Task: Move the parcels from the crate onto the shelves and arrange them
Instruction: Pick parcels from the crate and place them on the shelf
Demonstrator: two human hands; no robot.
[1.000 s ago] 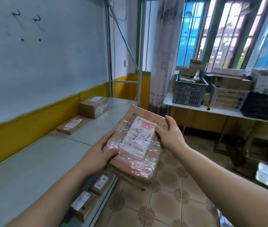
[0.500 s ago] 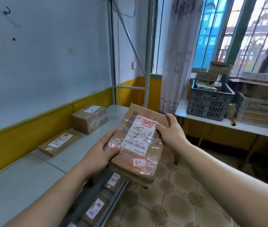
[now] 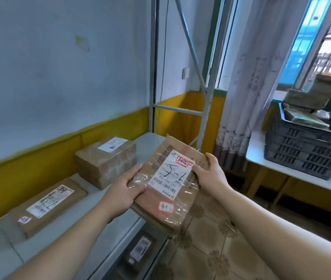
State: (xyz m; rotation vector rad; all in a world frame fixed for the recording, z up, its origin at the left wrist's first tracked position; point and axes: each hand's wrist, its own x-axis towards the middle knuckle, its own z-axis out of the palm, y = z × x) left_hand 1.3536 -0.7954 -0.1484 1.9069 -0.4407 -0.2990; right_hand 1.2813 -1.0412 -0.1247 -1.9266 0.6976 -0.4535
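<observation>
Holding the parcel [image 3: 168, 188] with both hands, you have it in front of you, label face up and tilted. Your left hand [image 3: 123, 191] grips the left edge, thumb curled over the taped top, fingers underneath and hidden. Your right hand [image 3: 211, 175] grips the far right corner, thumb lying beside the white label, fingers wrapped behind. Parcel: brown cardboard under clear tape, a handwritten mark on the label, two small red-bordered stickers. It hangs at the front edge of the grey shelf [image 3: 91, 211], part over the shelf, part over the tiled floor [image 3: 211, 253]; whether it touches the shelf cannot be told. Below, on a lower level, one labelled packet [image 3: 140, 247] shows, blurred. On the shelf to your left lies a flat parcel [image 3: 47, 207], label up, near the yellow wall band. Just beyond it stands a taller box [image 3: 106, 160], label on top, near the flat parcel but apart from it. Behind the box rises the shelf's metal frame [image 3: 152, 77]. Farther right, a curtain [image 3: 251, 77] hangs by the window [image 3: 306, 41]. A white table [image 3: 261, 160] there carries a dark crate [image 3: 306, 152] with parcels in it and stacked on top.
</observation>
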